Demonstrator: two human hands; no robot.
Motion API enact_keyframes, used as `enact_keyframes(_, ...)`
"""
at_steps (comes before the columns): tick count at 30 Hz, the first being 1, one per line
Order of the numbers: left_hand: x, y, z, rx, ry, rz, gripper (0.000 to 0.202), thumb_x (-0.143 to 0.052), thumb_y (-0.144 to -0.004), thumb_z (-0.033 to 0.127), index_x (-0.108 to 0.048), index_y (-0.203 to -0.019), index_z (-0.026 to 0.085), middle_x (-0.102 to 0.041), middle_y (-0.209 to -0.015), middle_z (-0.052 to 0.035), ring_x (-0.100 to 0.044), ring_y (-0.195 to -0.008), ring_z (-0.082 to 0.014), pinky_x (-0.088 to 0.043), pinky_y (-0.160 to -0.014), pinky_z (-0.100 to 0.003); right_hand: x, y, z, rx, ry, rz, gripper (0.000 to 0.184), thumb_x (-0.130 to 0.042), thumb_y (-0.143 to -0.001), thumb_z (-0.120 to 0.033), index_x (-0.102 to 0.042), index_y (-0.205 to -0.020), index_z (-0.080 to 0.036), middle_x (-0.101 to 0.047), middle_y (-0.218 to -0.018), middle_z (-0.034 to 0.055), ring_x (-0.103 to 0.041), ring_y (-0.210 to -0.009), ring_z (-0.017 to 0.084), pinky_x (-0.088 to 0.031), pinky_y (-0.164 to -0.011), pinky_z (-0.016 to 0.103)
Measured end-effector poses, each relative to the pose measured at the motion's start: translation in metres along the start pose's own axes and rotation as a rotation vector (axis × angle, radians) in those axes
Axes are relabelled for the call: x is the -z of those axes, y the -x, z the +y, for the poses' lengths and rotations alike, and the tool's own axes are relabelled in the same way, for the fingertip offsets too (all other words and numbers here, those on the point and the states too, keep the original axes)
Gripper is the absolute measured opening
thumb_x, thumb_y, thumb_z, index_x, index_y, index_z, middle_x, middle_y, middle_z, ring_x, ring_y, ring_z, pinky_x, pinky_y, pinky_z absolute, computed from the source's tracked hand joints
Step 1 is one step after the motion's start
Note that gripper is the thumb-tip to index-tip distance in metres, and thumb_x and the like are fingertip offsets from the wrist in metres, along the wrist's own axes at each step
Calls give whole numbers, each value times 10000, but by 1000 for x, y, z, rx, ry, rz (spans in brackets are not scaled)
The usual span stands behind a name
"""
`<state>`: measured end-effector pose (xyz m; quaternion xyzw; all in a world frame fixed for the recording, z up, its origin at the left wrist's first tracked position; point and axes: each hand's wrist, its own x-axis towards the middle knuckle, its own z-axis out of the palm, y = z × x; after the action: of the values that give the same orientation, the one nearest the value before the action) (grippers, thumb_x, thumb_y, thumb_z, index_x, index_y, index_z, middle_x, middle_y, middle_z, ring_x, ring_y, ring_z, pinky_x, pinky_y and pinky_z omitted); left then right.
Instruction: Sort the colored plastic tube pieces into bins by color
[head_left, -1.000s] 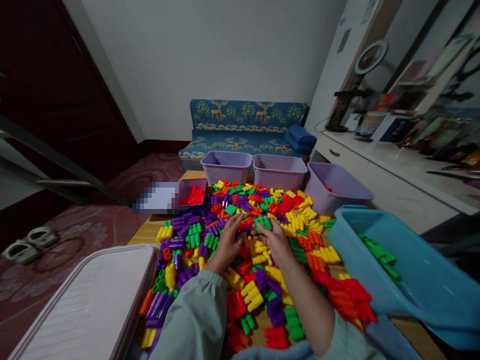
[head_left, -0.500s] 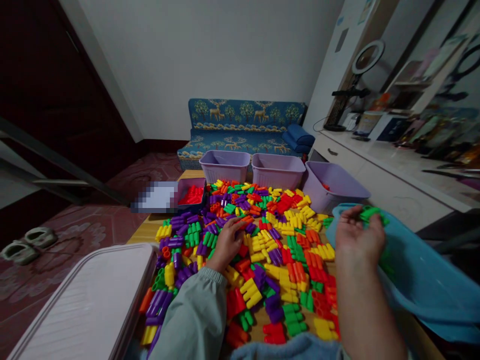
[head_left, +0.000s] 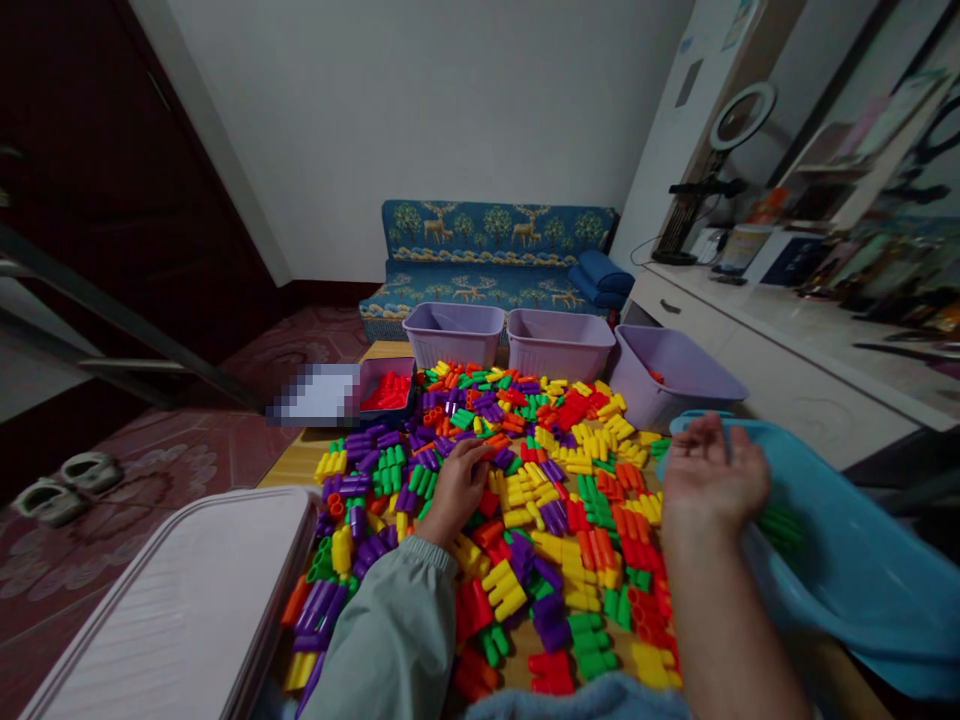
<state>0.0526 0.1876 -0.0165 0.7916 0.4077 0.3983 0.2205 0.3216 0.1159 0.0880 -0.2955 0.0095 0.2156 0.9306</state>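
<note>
Bullet-shaped plastic building blocks in yellow, purple, green, red and orange cover the wooden table [head_left: 291,468]. My left hand [head_left: 458,490] rests on the pile with its fingers stretched forward, their tips beside an orange block [head_left: 496,441]. It does not appear to grip anything. At the right, my right hand [head_left: 716,470] is open and palm up over the near rim of a blue tub [head_left: 847,530], with nothing in it. Green blocks [head_left: 782,527] lie inside the tub, partly hidden behind that hand.
Three lilac bins [head_left: 561,345] stand along the table's far side; the rightmost bin [head_left: 675,375] has something red inside. A small dark box [head_left: 388,410] holds red blocks. A pale ribbed lid [head_left: 187,610] is at the near left. A patterned sofa [head_left: 499,250] stands behind.
My right hand has let go of the green blocks it held, and its fingers have opened over the tub. The left hand stays in nearly the same place. The view has shifted slightly.
</note>
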Motion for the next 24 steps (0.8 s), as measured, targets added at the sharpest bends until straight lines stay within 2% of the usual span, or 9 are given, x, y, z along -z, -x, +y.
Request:
enact_keyframes(2, 5, 1, 4, -8, -91, 51, 291, -431, -882, 146, -664, -1054, 181, -611, -1124, -103, -558, -1062, -204, -466, -927, -358, -2, 18, 23, -64, 183, -154, 159, -614, -694, -247, -607, -847, -202, -625, -865, 7, -594, -677, 91, -459, -538, 196)
enact_keyframes(4, 12, 2, 10, 34, -265, 162, 272, -444, -884, 179, -665, -1038, 217, -607, -1134, -89, -512, -1126, -239, -404, -996, -431, -1, 36, 51, -158, 396, -334, 220, -655, -650, -280, -615, -845, -186, -638, -812, 7, -588, -656, 107, -445, -530, 201)
enact_keyframes(6, 20, 5, 17, 139, -464, 290, 254, -505, -856, 221, -648, -1065, 246, -576, -1197, -88, -418, -1227, -296, -285, -1061, -530, 0, 51, 80, -258, 616, -508, 252, -674, -641, -329, -625, -837, -177, -657, -791, 29, -592, -649, 131, -440, -528, 221)
enact_keyframes(8, 25, 8, 21, 273, -603, 350, 334, -576, -805, 267, -607, -1136, 233, -510, -1282, -116, -343, -1275, -349, -242, -1052, -579, 2, 62, 109, -255, 783, -666, 245, -671, -651, -347, -635, -826, -178, -671, -789, 46, -614, -697, 162, -464, -577, 253)
enact_keyframes(12, 25, 13, 18, 451, -674, 232, 483, -585, -781, 356, -550, -1207, 131, -491, -1235, -206, -470, -1109, -357, -409, -880, -489, -3, 80, 152, 0, 1073, -1044, 143, -590, -712, -254, -653, -823, -191, -692, -841, 46, -636, -821, 188, -491, -792, 338)
enact_keyframes(17, 23, 13, 8, 458, -659, 128, 444, -550, -797, 324, -560, -1202, 142, -562, -1044, -159, -526, -1006, -304, -452, -803, -390, -6, 104, 168, 132, 1394, -1494, 340, -615, -708, -176, -659, -1044, -205, -676, -1085, 61, -597, -1041, 213, -433, -940, 357)
enact_keyframes(19, 24, 12, 6, 458, -607, 103, 447, -558, -780, 260, -555, -1217, 166, -556, -1081, -144, -553, -1000, -275, -465, -785, -348, -3, 109, 167, 155, 1465, -1552, 408, -616, -738, -217, -623, -1146, -207, -640, -1170, 74, -564, -1105, 217, -411, -972, 358)
enact_keyframes(22, 24, 9, 3, 453, -501, 92, 467, -557, -774, 207, -545, -1241, 179, -554, -1146, -145, -606, -950, -245, -486, -754, -323, 4, 109, 164, 193, 1549, -1485, 436, -596, -785, -298, -591, -1209, -196, -593, -1243, 96, -523, -1162, 231, -380, -1007, 371)
enact_keyframes(24, 21, 7, -1, 423, -406, 113, 451, -559, -772, 183, -563, -1223, 180, -587, -1138, -141, -620, -950, -246, -494, -779, -338, 8, 104, 164, 150, 1561, -1436, 456, -602, -779, -293, -582, -1222, -188, -597, -1232, 98, -543, -1133, 229, -397, -988, 356)
